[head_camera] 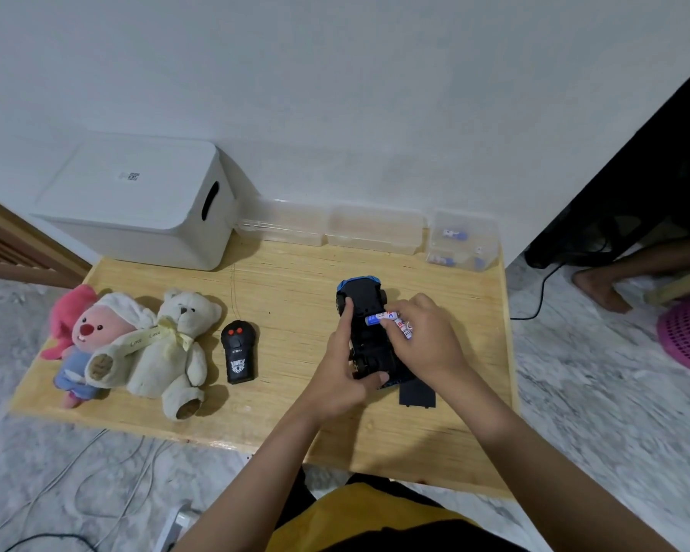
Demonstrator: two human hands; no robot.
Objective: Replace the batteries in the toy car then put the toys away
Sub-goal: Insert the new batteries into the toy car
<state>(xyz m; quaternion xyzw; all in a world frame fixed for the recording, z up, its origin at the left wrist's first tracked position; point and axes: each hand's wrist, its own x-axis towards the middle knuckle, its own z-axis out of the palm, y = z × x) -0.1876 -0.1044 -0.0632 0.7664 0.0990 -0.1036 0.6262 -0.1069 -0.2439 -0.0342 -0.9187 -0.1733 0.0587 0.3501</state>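
the car lies upside down on the desk, right of centre, and is gripped at its side by the left hand, index finger stretched along the chassis. batteries are pinched in the right hand over the underside. a black cover lies just beside the car. a remote and two plush toys are seen to the left.

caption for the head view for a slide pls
Left hand steadies upturned blue-and-black toy car while right hand holds blue-and-white batteries over it.
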